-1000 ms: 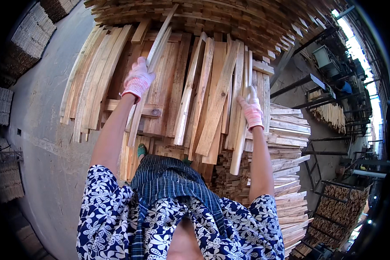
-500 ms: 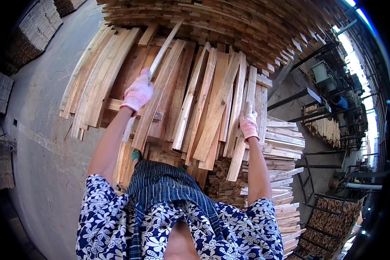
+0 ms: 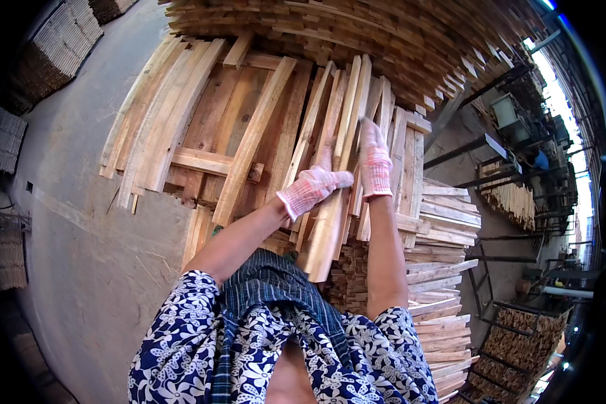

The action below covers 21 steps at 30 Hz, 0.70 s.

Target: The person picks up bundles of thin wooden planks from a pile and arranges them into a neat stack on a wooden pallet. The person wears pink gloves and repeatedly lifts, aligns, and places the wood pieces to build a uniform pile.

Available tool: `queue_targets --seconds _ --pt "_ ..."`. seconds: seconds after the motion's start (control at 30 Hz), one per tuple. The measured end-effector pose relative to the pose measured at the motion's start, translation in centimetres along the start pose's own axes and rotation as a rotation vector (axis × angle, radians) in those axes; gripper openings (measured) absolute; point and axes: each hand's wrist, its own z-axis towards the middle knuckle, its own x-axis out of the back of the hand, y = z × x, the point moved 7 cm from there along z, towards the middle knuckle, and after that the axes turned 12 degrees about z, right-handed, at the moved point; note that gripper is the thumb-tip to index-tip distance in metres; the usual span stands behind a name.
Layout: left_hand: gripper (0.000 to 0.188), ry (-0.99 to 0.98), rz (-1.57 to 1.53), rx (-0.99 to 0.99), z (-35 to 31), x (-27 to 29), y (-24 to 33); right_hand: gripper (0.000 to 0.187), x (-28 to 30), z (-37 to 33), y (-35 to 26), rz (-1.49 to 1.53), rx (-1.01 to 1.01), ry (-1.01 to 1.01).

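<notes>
Several wood strips (image 3: 348, 128) run between left hand (image 3: 313, 187) and right hand (image 3: 376, 163); right's fingers look straight, pressed together; can't tell if left's pinching.

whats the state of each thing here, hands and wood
left hand: gloved, at the paired strips, grip unclear
right hand: gloved, fingers extended, blurred
paired strips: side by side, slanting
slanted strip: lying across the crosspiece
crosspiece: lying crosswise
far pile: stacked in layers
right-side stack: stacked, ends uneven
</notes>
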Motion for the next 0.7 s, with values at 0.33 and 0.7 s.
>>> queue_targets --seconds 0.33,0.7 --pt "0.099 0.233 -0.002 -0.198 -12.8 15.5 7.8 0.068 -1.7 -1.7 1.6 -1.001 0.154 0.092" --pt "0.088 0.701 0.880 0.116 -19.6 40.0 9.3 0.077 -21.2 -3.6 -1.3 -0.478 0.059 -0.083"
